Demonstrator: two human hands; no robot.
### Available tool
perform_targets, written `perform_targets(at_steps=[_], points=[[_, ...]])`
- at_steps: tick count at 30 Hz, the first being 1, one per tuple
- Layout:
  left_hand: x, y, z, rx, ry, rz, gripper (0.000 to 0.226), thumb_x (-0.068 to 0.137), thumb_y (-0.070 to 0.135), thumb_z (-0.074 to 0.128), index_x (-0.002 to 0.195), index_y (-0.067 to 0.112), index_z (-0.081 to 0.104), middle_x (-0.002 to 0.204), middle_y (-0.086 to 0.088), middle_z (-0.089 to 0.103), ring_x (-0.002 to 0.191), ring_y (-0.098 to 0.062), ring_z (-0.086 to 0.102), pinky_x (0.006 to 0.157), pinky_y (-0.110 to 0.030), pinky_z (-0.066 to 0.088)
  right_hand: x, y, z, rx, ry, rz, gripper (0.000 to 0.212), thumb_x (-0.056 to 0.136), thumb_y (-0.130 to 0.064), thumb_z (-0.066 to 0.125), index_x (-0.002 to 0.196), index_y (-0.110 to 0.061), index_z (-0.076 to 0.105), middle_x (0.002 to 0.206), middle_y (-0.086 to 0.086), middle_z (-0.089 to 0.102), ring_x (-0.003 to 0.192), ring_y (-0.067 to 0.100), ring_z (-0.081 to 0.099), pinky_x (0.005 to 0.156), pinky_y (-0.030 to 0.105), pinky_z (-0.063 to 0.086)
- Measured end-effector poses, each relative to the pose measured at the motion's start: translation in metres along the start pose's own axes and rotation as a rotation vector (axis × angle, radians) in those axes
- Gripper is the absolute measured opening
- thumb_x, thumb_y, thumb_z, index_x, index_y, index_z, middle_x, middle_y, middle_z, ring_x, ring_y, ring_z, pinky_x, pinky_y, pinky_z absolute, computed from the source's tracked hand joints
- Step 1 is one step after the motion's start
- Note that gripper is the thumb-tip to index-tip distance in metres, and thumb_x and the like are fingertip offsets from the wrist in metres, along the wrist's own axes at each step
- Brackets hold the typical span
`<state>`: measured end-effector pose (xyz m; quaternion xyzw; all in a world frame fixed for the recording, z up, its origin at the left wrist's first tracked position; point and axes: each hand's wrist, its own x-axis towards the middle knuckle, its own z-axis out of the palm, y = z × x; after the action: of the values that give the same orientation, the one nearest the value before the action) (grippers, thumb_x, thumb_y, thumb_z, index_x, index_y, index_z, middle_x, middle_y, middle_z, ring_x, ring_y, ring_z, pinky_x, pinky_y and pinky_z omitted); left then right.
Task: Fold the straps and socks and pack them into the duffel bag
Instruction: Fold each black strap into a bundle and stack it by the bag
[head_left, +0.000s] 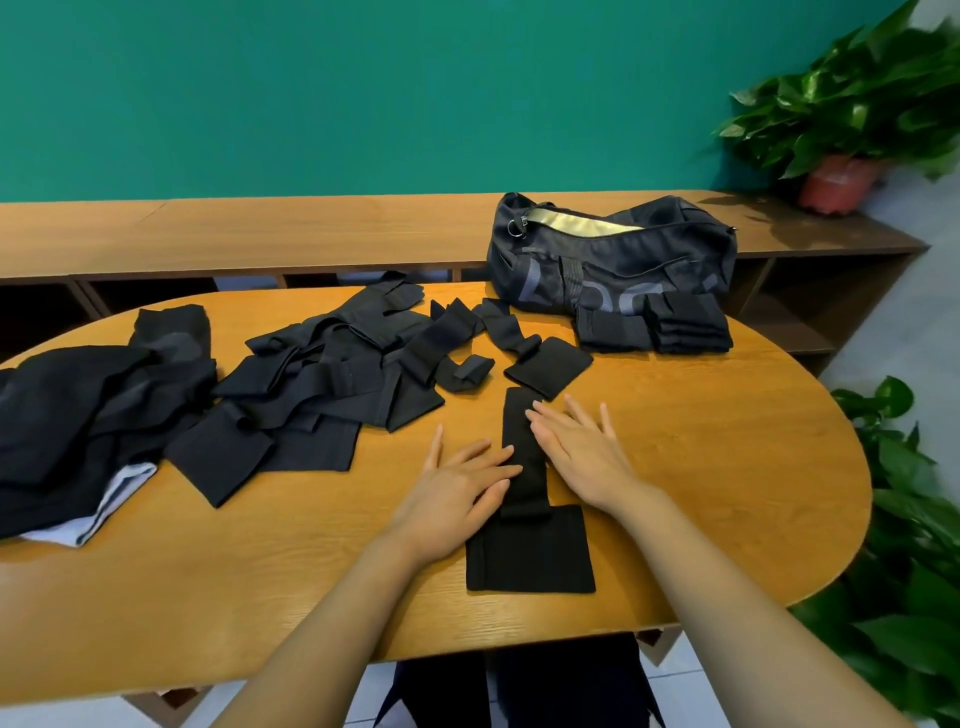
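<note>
A black strap (524, 499) lies stretched toward me on the wooden table (727, 467), its wide pad end nearest me. My left hand (457, 493) lies flat with straight fingers touching the strap's left edge. My right hand (576, 441) lies flat, fingers spread, pressing the strap's far end from the right. A heap of unfolded black straps (332, 374) covers the table's middle. The dark duffel bag (613, 254) stands unzipped at the far right, with a stack of folded black pieces (670, 322) in front of it.
A pile of dark clothing and socks (78, 426) lies at the table's left end. A low wooden shelf (260, 228) runs along the green wall behind. Potted plants (857, 114) stand at the right, close to the table's rounded end.
</note>
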<state>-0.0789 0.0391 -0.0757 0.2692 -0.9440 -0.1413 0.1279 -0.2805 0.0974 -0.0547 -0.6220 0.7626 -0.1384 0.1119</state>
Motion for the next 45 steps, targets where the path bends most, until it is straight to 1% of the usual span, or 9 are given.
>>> perform_targets(at_steps=[6,13,19,23,26,28,33,39,45], points=[[-0.009,0.005,0.000,-0.044,0.146,-0.102,0.047,0.101,0.049,0.028,0.137,0.034,0.052,0.142,0.017,0.049,0.140,-0.001,0.028,0.119,-0.044,-0.013,-0.041,-0.003,0.000,0.095,0.084,0.046,0.047,0.104,-0.049,0.023,0.145,-0.035,0.040,0.153,-0.017,0.034,0.147,0.009,0.013,0.121,0.042,-0.005],[-0.035,0.014,-0.002,-0.100,0.095,-0.178,0.056,0.091,0.062,0.044,0.142,0.037,0.043,0.145,0.020,0.043,0.141,-0.002,0.024,0.118,-0.049,-0.012,-0.075,-0.010,0.015,0.108,0.063,0.112,0.061,0.096,-0.055,0.045,0.150,-0.032,0.029,0.157,-0.012,0.029,0.148,0.013,0.012,0.121,0.043,-0.001],[-0.054,0.021,-0.005,-0.198,0.161,-0.272,0.057,0.091,0.051,0.055,0.143,0.034,0.043,0.144,0.009,0.047,0.141,-0.007,0.027,0.120,-0.046,-0.005,-0.081,-0.020,0.028,0.145,0.119,0.141,0.061,0.097,-0.056,0.041,0.151,-0.030,0.028,0.157,-0.011,0.029,0.149,0.017,0.009,0.120,0.044,-0.001],[-0.062,0.018,-0.002,-0.272,0.264,-0.208,0.044,0.086,0.062,0.049,0.122,0.039,0.058,0.129,0.020,0.056,0.130,-0.001,0.040,0.120,-0.041,0.003,-0.089,-0.016,0.029,0.223,0.158,0.108,0.049,0.099,-0.050,0.041,0.146,-0.036,0.036,0.153,-0.013,0.036,0.148,0.014,0.011,0.120,0.040,-0.004],[-0.067,0.015,-0.001,-0.371,0.246,-0.202,0.028,0.077,0.061,0.062,0.096,0.041,0.060,0.121,0.027,0.056,0.122,0.008,0.041,0.119,-0.039,0.009,-0.093,-0.015,0.023,0.324,0.148,0.093,0.048,0.096,-0.050,0.050,0.141,-0.042,0.039,0.150,-0.014,0.038,0.146,0.010,0.013,0.119,0.038,-0.005],[-0.071,0.013,0.000,-0.418,0.201,-0.206,0.032,0.070,0.066,0.066,0.088,0.041,0.060,0.120,0.031,0.054,0.124,0.010,0.038,0.119,-0.038,0.005,-0.094,-0.017,0.020,0.321,0.121,0.073,0.055,0.090,-0.051,0.059,0.140,-0.044,0.039,0.148,-0.016,0.038,0.146,0.008,0.014,0.120,0.039,-0.006],[-0.076,0.015,-0.003,-0.269,0.049,-0.115,0.051,0.060,0.080,0.062,0.101,0.048,0.060,0.133,0.035,0.037,0.136,0.003,0.022,0.118,-0.043,-0.010,-0.094,-0.015,0.027,0.210,0.160,0.032,0.069,0.081,-0.063,0.061,0.143,-0.042,0.037,0.144,-0.021,0.039,0.144,0.010,0.017,0.120,0.043,-0.003],[-0.080,0.017,-0.002,-0.239,0.112,-0.105,0.050,0.072,0.074,0.053,0.111,0.046,0.065,0.138,0.029,0.043,0.139,-0.002,0.024,0.118,-0.049,-0.010,-0.098,-0.009,0.034,0.346,0.354,-0.040,0.047,0.081,-0.067,0.054,0.122,-0.045,0.053,0.130,-0.031,0.044,0.135,0.006,0.032,0.115,0.050,0.022],[-0.084,0.016,0.002,-0.199,0.243,-0.127,0.054,0.085,0.073,0.035,0.108,0.040,0.071,0.128,0.022,0.057,0.132,-0.002,0.032,0.119,-0.052,-0.001,-0.118,-0.012,0.042,0.325,0.258,-0.210,0.045,0.076,-0.077,0.052,0.109,-0.049,0.063,0.124,-0.038,0.048,0.133,-0.009,0.025,0.117,0.036,0.008]])
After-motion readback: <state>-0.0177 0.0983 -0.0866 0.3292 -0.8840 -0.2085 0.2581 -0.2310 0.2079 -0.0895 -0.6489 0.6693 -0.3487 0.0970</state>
